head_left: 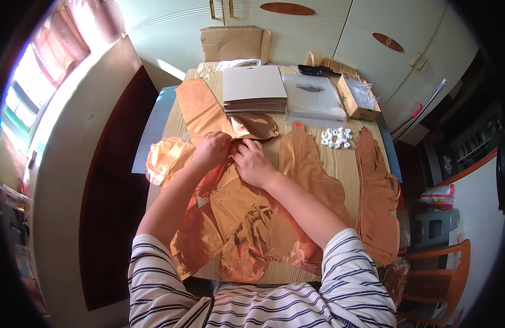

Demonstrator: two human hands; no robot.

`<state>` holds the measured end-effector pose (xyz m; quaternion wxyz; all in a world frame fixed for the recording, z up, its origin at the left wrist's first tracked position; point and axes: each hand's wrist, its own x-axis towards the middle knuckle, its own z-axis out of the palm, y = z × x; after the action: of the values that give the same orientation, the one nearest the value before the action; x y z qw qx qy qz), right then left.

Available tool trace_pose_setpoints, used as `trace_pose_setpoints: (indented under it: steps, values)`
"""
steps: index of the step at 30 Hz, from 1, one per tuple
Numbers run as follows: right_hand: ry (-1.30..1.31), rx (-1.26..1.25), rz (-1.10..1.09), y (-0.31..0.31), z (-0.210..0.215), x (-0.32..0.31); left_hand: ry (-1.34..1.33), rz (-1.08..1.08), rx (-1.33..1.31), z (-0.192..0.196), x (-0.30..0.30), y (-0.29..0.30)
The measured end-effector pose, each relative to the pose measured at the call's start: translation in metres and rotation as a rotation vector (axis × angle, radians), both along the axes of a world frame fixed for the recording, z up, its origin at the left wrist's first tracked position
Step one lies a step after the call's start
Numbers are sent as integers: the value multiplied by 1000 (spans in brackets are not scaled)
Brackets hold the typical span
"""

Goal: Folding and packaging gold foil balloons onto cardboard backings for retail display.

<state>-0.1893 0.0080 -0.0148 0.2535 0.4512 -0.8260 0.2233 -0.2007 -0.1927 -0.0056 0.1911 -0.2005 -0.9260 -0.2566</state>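
My left hand and my right hand meet at the middle of the table. Their fingers are closed on the gathered edge of a flat copper-coloured foil balloon, just in front of a card stack. The exact pinch point is partly hidden by the fingers. The sheet spreads crumpled and shiny under my forearms toward the front edge. Beyond my hands, a foil piece reaches to the far left, and a puckered round foil part lies beside my left forearm. Another flat foil balloon rests right of my right hand.
A grey card stack stands at the back, beside clear plastic bags and an open cardboard box. Several white ribbon spools sit near a pile of flat foil balloons. A wooden chair stands at the right.
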Motion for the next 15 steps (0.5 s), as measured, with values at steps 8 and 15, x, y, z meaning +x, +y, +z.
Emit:
trace_pose_setpoints:
  steps: [8, 15]
  values:
    - [-278, -149, 61, -4, 13, -4, -222, -21, -44, 18, -14, 1]
    - [-366, 312, -264, 3, 0, -3, -104, 194, 263, 27, -32, 5]
